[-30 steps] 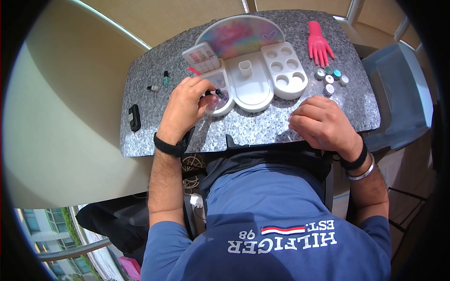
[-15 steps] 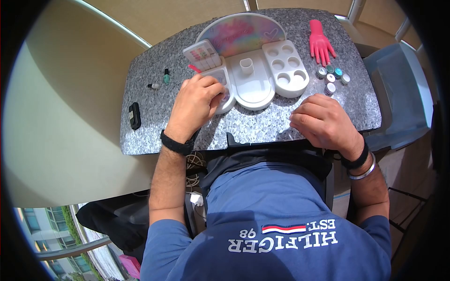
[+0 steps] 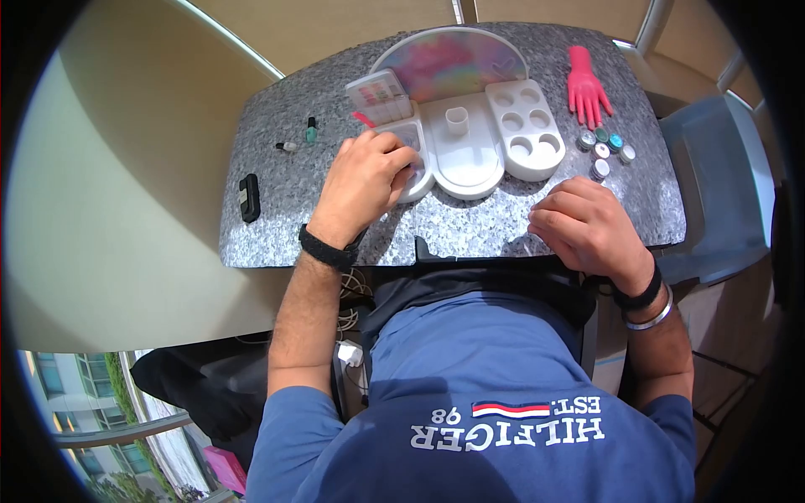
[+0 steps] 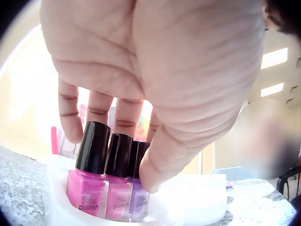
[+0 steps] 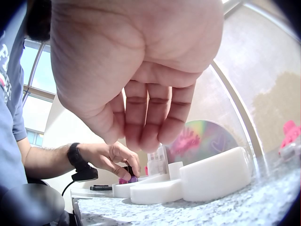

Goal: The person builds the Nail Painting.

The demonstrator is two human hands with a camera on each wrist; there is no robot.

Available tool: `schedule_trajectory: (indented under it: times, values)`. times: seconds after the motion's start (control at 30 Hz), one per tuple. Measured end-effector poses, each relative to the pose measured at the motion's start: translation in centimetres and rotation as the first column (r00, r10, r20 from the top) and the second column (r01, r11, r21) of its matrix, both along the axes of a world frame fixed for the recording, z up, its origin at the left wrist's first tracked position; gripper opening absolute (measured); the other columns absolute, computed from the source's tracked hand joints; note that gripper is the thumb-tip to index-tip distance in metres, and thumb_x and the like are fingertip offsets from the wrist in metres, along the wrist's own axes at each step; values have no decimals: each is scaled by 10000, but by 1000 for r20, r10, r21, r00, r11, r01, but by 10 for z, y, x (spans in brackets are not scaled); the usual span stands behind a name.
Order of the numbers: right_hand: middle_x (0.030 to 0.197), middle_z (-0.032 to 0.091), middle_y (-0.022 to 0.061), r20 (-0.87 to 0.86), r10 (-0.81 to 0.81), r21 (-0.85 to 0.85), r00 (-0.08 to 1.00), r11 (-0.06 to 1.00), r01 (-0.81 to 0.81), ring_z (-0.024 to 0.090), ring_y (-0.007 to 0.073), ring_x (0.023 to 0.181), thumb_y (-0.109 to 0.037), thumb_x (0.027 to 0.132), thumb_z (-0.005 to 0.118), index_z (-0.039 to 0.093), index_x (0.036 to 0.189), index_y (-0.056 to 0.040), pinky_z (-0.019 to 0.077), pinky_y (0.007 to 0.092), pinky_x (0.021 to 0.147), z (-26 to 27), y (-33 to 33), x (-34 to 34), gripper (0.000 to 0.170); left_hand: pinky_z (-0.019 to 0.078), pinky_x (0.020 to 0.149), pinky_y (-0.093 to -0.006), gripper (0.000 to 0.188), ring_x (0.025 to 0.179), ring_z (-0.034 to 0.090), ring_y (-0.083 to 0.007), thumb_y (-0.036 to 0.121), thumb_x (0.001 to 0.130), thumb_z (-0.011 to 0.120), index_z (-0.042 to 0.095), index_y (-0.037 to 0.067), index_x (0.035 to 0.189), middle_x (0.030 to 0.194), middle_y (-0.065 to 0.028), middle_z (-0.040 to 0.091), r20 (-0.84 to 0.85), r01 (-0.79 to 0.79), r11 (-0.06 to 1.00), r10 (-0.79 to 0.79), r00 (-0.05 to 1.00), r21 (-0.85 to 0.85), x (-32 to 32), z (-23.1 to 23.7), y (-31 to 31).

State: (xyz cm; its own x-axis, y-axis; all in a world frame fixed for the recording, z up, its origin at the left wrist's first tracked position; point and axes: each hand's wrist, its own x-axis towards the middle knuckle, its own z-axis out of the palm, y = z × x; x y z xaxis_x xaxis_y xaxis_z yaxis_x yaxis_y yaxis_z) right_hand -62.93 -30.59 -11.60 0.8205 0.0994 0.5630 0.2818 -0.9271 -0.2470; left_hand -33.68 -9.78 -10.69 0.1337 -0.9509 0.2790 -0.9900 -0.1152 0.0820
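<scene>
Got purple bottle (image 4: 138, 203) in the left part of the white stand (image 3: 459, 180), at the end of a row of three. Pointing cap up, base down; long axis near vertical, with a slight lean to the right at the top in left wrist view. Label turned toward that camera, lettering roughly crosswise to the axis. Have left hand (image 3: 362, 178) on it: fingers bent round it at the black cap, thumb against the near side, gripping. Can't see the far-side contact well, hidden behind the caps.

Next to it, nearly parallel and also cap up: light pink bottle (image 4: 117, 195), then dark pink bottle (image 4: 86, 192), leaning a bit more.

Right hand (image 3: 591, 225) near the front edge of the table (image 3: 478, 235), palm down, fingers loosely curled, holding nothing.

Out to the right, on the table: pink model hand (image 3: 590, 88), fingers toward the person, and small round jars (image 3: 600, 169) just below. Out to the left: green bottle (image 3: 312, 134), small white bottle (image 3: 287, 147) and black case (image 3: 249, 199).
</scene>
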Motion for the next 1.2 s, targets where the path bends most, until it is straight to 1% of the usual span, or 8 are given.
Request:
schedule_trajectory:
  times: [0.23, 0.47, 0.63, 0.73, 0.77, 1.0, 1.13, 1.2]
  values:
    - [890, 712, 78, 4, 2, -10, 1000, 1000, -2, 698, 282, 845, -92, 859, 862, 752, 941, -40, 563, 412, 753, 1, 0, 0, 146, 574, 944, -446, 298, 1064, 715, -306, 262, 965, 852, 800, 72, 1187, 1119, -98, 765, -111, -37, 988, 20, 994, -148, 3, 16, 3]
    - [888, 709, 76, 19, 5, -4, 1000, 1000, -5, 695, 280, 842, -89, 860, 858, 745, 952, -41, 562, 412, 739, -3, -2, -1, 154, 616, 838, -349, 219, 925, 799, -224, 205, 1064, 773, 801, 16, 1171, 1027, -131, 815, -333, -370, 875, 263, 905, -313, 78, 25, 40]
    - [873, 687, 75, 50, 18, 3, 999, 1000, -18, 687, 277, 841, -93, 851, 855, 744, 944, -45, 559, 411, 732, -1, -3, 0, 153, 623, 861, -366, 216, 949, 798, -228, 155, 1066, 743, 792, 20, 1227, 1118, -133, 824, -421, -574, 816, 498, 758, -68, 141, -23, 64]
    - [869, 685, 75, 35, 2, -10, 999, 1000, -2, 689, 275, 844, -91, 847, 853, 745, 941, -47, 560, 414, 735, -1, -3, 0, 150, 627, 890, -374, 268, 1020, 791, -231, 135, 1069, 720, 763, 35, 1314, 1246, -159, 803, -433, -521, 851, 448, 782, -60, 155, -42, 65]
    - [870, 686, 76, 32, 3, -7, 999, 1000, -2, 689, 275, 843, -88, 845, 855, 746, 943, -47, 560, 414, 736, -1, -2, 0, 153, 617, 987, -424, 378, 1186, 764, -302, 178, 1056, 746, 725, 51, 1412, 1387, -208, 750, -461, -529, 848, 478, 748, 21, 159, -45, 65]
    - [897, 716, 77, 18, 35, -7, 999, 999, -34, 710, 270, 847, -72, 832, 877, 752, 962, -43, 575, 401, 742, 2, 4, 3, 182, 524, 1164, -495, 454, 1379, 652, -443, 263, 994, 821, 757, 37, 1383, 1512, -260, 668, -150, -524, 843, 538, 830, 123, 157, -62, 50]
    - [928, 748, 78, -18, 74, 16, 997, 997, -74, 728, 263, 856, -57, 834, 877, 751, 966, -39, 590, 394, 754, 4, 13, 5, 184, 601, 986, -507, 247, 1076, 770, -438, 226, 943, 857, 836, 63, 1128, 1148, -184, 823, -263, -614, 779, 623, 737, 125, 127, -42, 41]
    - [957, 765, 84, -25, 86, 24, 996, 996, -85, 739, 270, 868, -42, 843, 866, 746, 989, -35, 598, 393, 759, 5, 18, 8, 189, 636, 842, -433, 125, 899, 798, -323, 119, 912, 860, 841, 57, 1019, 987, -139, 827, -336, -591, 801, 534, 776, -91, 123, -46, 41]
